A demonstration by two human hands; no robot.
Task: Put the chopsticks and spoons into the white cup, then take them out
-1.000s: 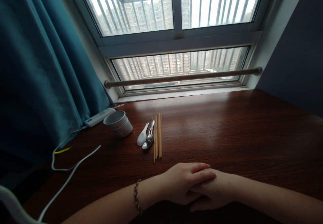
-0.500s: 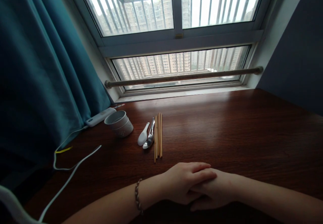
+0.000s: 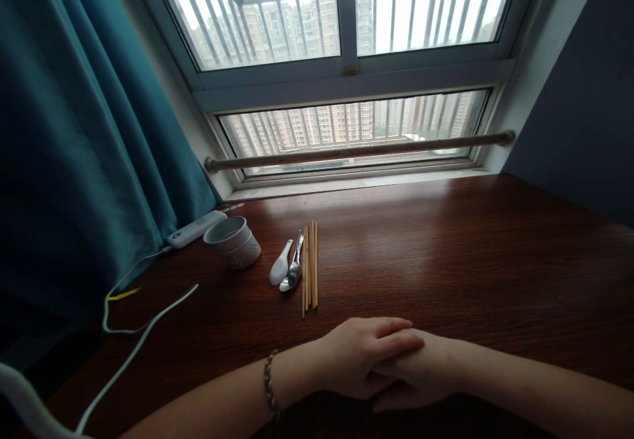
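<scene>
My left hand (image 3: 352, 354), with a braided bracelet (image 3: 269, 383) at the wrist, lies on top of my right hand (image 3: 430, 363) near the table's front edge. Its fingers stretch flat across the back of the right hand. Part of my right hand is covered, but the fingers that show are extended. Neither hand holds an object. Just beyond the left hand, several wooden chopsticks (image 3: 310, 264) lie side by side. Left of them are metal spoons (image 3: 294, 270), close together, and a white soup spoon (image 3: 280, 266). A grey-white utensil holder (image 3: 240, 247) with small holes stands farther left.
The brown wooden table (image 3: 446, 247) reaches back to a barred window with a rail (image 3: 356, 152). A white power strip (image 3: 197, 229) lies beside the blue curtain (image 3: 123, 142). White cables (image 3: 141, 343) and a yellow strip (image 3: 123, 294) are at the left.
</scene>
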